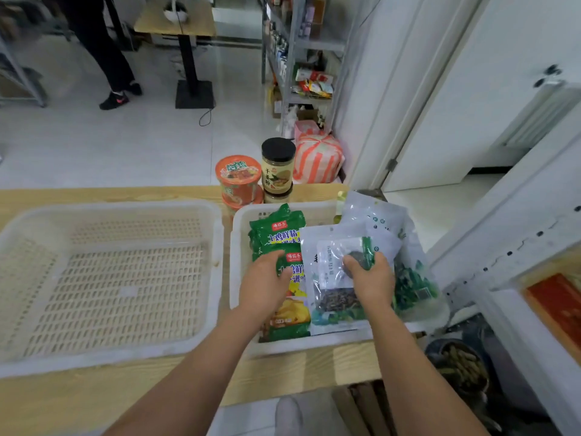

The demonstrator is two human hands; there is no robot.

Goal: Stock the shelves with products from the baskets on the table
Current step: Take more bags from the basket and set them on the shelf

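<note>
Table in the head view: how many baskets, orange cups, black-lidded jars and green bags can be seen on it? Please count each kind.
White baskets: 2
Orange cups: 2, stacked
Black-lidded jars: 2, stacked
Green bags: 2 visible
Total: 8

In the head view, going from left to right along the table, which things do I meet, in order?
White mesh basket → left hand → right hand, gripping a small clear packet → green-printed white pouch, furthest right.
</note>
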